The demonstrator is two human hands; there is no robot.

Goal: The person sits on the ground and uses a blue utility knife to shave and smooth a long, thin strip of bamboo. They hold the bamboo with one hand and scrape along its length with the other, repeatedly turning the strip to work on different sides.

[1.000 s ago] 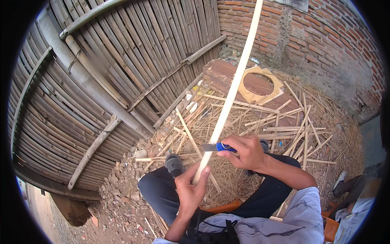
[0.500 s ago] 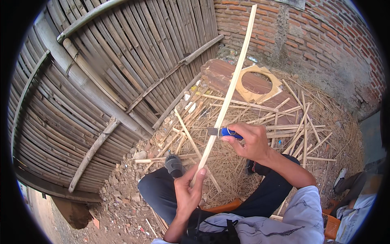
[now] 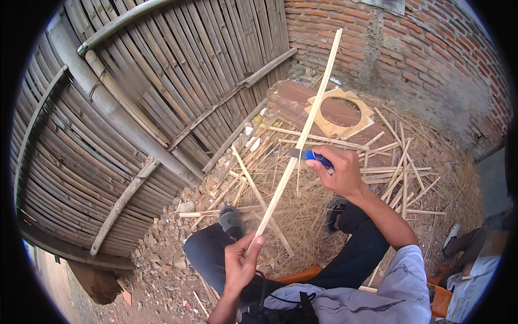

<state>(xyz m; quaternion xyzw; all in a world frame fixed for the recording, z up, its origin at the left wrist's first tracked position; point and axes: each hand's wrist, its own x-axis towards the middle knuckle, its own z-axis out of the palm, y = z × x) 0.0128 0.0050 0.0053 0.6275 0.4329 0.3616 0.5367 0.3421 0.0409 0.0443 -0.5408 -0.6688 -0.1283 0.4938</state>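
A long pale strip of split bamboo or wood (image 3: 280,191) slants from my lap up toward the far wall. My left hand (image 3: 241,264) is closed around its near end, thumb on top. My right hand (image 3: 345,171) grips a knife with a blue handle (image 3: 318,158). The knife's short dark blade (image 3: 295,153) lies across the strip near its middle, touching it. A thin shaving (image 3: 299,181) hangs down just below the blade.
Shavings and several cut strips (image 3: 404,183) cover the ground ahead. Beyond lie a brown board (image 3: 288,102) and a yellowish panel with a round hole (image 3: 367,125). A bamboo wall (image 3: 178,70) stands left, a brick wall (image 3: 421,59) behind. Another person's leg (image 3: 464,243) shows at right.
The strip has been drawn back toward me with my left hand, which is lower and farther left. My right hand and the knife have moved away and slightly right. A hanging shaving now shows.
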